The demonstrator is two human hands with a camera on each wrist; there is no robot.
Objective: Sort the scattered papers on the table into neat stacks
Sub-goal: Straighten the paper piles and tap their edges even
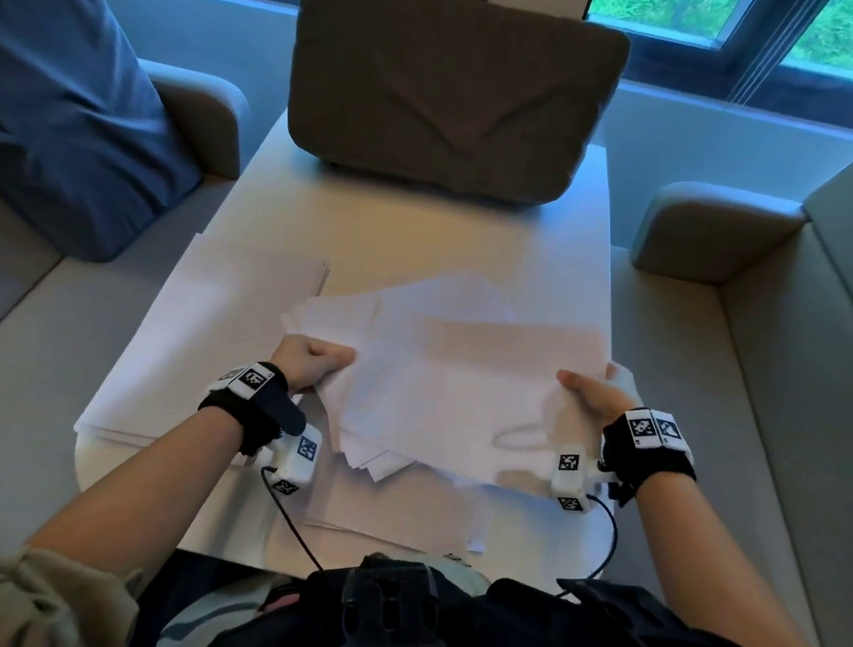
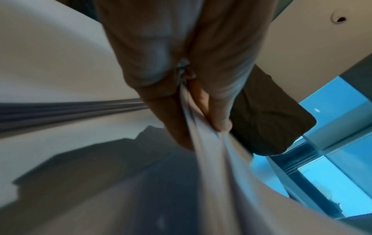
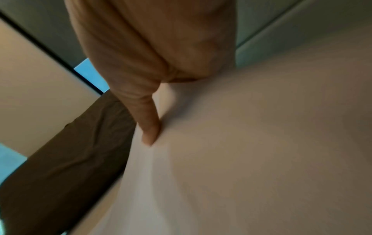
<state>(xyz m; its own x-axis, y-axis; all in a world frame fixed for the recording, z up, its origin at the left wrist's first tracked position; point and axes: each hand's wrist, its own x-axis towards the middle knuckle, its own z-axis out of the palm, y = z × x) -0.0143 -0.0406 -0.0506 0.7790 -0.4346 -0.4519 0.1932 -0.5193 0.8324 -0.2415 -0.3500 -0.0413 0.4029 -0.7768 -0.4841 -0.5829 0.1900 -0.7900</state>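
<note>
A: Papers [image 1: 449, 373], item one: loose white bundle, edges fanned and uneven, lifted a little above the surface [image 1: 551, 240], toward its near right part. Holder?

B: Both hands. Left hand [image 1: 309, 362]: fingers curled, pinching the bundle's left edge; the left wrist view shows the sheets bunched between thumb and fingers [image 2: 219, 111]. Right hand [image 1: 596, 396]: thumb on top at the near right corner, fingers underneath, also gripping.

A: Item two?

B: Neat stack [image 1: 210, 352], lying flat on the left part of the surface, its near corner hanging a little over the edge. More sheets lie under the lifted bundle along the near edge, ragged.

A: Other entries?

B: Brown cushion [image 1: 455, 88], standing at the far end of the surface. Blue cushion [image 1: 51, 124] on the seat to the left.

A: Risks, as judged?

B: First, lower sheets sliding out of the bundle: the grip is at two edges only and the near corners already splay, so a tilt toward the person could spill them off the near edge. Second, creasing where the left hand bunches the paper. Third, brushing the neat stack on the way across would skew it or push its overhanging corner off the surface.

A: Cause in brief?

B: Uneven edges, thin hold, crowded surface.
</note>
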